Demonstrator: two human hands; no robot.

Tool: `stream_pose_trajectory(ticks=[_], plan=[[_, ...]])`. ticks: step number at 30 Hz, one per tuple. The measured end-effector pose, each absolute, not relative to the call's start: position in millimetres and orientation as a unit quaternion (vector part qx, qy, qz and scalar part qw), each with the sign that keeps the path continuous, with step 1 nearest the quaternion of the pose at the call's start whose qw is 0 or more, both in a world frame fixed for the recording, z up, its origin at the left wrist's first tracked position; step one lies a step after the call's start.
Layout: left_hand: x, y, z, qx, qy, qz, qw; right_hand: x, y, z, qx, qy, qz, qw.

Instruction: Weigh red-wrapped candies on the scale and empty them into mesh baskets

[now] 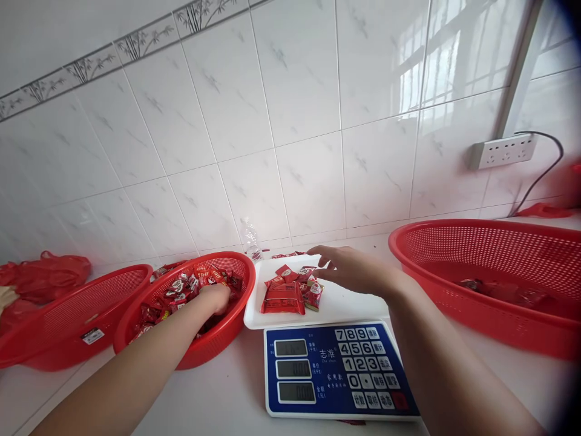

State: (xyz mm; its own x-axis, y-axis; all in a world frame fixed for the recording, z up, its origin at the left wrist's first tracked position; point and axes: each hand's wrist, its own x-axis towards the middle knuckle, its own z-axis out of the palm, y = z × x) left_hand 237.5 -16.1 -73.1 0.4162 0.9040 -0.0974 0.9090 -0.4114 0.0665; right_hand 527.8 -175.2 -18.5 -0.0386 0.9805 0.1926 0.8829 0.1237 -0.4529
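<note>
Over the tray (351, 304), right hand (353, 267) arches half-open near packets (284, 298) — left hand (218, 297) in the basket (225, 336), its grip I cannot tell.

The blue keypad panel (338, 370) of the digital scale (313, 297) reads "志准" and "家用款". Its keys (365, 363) carry digits 0 to 9, plus "计数", "取样" and "动态".

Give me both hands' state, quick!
Left grip: down among wrapped packets in a red basket; fingers hidden, so open or closed can't be told.
Right grip: open, fingertips by the red packets on the scale tray, nothing visibly held.
</note>
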Motion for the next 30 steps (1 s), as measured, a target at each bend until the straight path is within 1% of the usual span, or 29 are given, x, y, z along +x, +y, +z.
stream_pose_trajectory(ticks=[3, 7, 10, 13, 15, 17, 20, 22, 25, 27, 29, 30], plan=[[238.3, -26.2, -50.0, 0.813, 0.58, -0.043, -0.021, 526.9, -176.2, -17.1, -0.653, -0.713, 0.109, 0.231], [239.5, -35.1, -21.9, 0.795, 0.6, -0.036, -0.08, 524.8, -176.8, -16.0, -0.654, -0.713, 0.108, 0.227], [239.6, -37.5, -10.7, 0.793, 0.6, -0.022, -0.106, 523.1, -177.3, -15.6, -0.654, -0.715, 0.108, 0.224], [243.1, -39.4, -9.1, 0.801, 0.591, 0.03, -0.091, 522.3, -176.8, -16.6, -0.646, -0.722, 0.123, 0.218], [249.8, -43.1, -11.6, 0.808, 0.58, 0.096, -0.035, 521.4, -175.4, -18.3, -0.641, -0.727, 0.132, 0.208], [260.4, -51.1, -14.3, 0.815, 0.546, 0.174, 0.09, 518.6, -173.4, -20.3, -0.635, -0.734, 0.13, 0.205], [280.8, -71.8, -14.9, 0.812, 0.426, 0.249, 0.312, 508.3, -172.3, -21.2, -0.608, -0.743, 0.129, 0.25], [294.6, -88.5, -12.3, 0.82, 0.34, 0.245, 0.389, 498.7, -174.0, -19.6, -0.566, -0.756, 0.154, 0.291], [310.9, -108.2, -7.9, 0.835, 0.249, 0.223, 0.436, 487.7, -178.5, -15.2, -0.507, -0.776, 0.194, 0.321], [317.7, -113.6, -8.2, 0.828, 0.228, 0.242, 0.452, 486.9, -180.6, -12.3, -0.503, -0.776, 0.185, 0.333], [321.3, -113.2, -12.6, 0.819, 0.254, 0.28, 0.431, 491.7, -181.1, -10.1, -0.528, -0.758, 0.151, 0.352], [322.4, -111.6, -16.4, 0.823, 0.279, 0.291, 0.401, 495.5, -180.9, -9.2, -0.544, -0.745, 0.132, 0.364]])
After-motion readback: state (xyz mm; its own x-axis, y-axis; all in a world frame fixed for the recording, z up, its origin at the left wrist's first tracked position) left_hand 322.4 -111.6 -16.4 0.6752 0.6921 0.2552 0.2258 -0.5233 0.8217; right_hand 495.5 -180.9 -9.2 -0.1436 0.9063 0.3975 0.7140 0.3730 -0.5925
